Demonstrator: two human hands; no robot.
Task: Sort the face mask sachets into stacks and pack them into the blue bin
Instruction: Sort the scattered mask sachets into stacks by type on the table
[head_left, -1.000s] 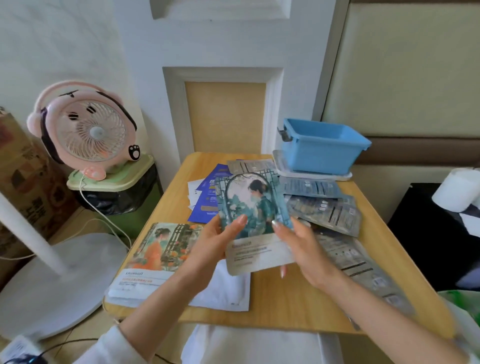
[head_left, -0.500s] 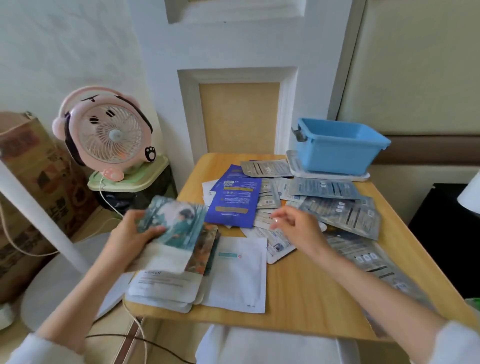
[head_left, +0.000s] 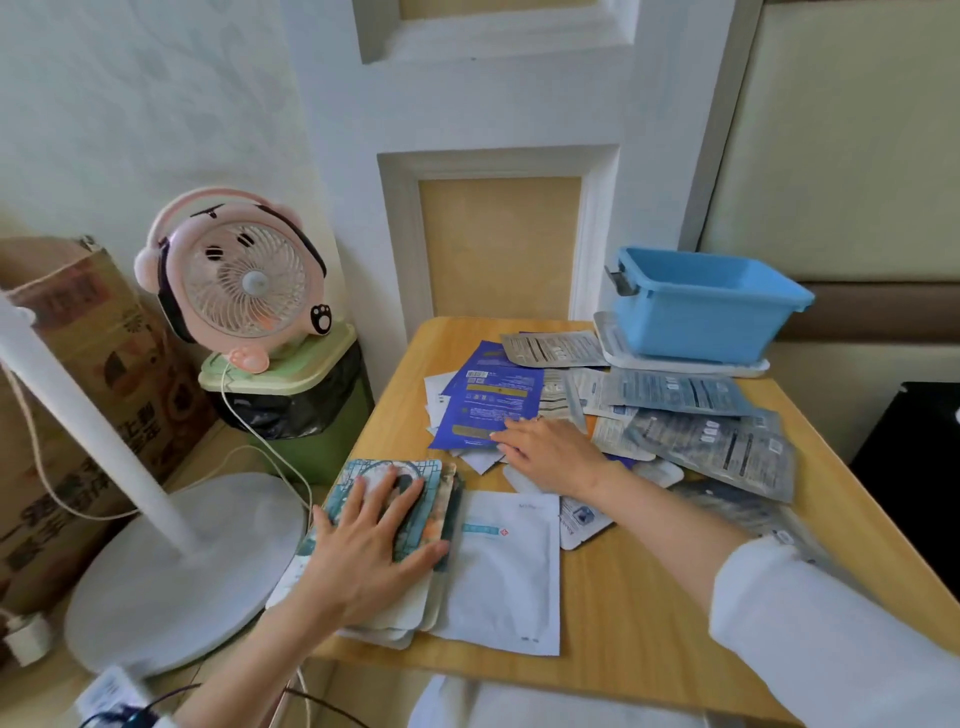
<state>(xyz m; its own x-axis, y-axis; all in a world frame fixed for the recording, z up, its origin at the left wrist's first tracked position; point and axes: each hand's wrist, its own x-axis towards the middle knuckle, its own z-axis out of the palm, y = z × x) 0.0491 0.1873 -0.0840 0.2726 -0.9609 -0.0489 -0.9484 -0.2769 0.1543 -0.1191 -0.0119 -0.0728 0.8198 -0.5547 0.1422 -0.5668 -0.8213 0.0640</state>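
My left hand (head_left: 371, 540) lies flat, fingers spread, on a teal illustrated sachet (head_left: 353, 480) that tops a small stack at the table's front left corner. My right hand (head_left: 553, 454) rests with fingers extended on the lower edge of a dark blue sachet (head_left: 488, 402) in the middle of the table. Silver-grey sachets (head_left: 675, 392) lie spread to the right. A white sachet (head_left: 506, 571) lies beside the stack. The blue bin (head_left: 701, 306) stands on a white lid at the back right, nothing visible inside it.
The wooden table (head_left: 623, 639) is small, and the stack overhangs its left edge. A pink desk fan (head_left: 234, 280) sits on a green waste bin to the left. A white floor-fan base (head_left: 171, 571) and a cardboard box (head_left: 78, 384) stand further left.
My left hand carried the teal sachet left and laid it on the stack, then flattened on it. My right hand let go and reached forward to the dark blue sachet.
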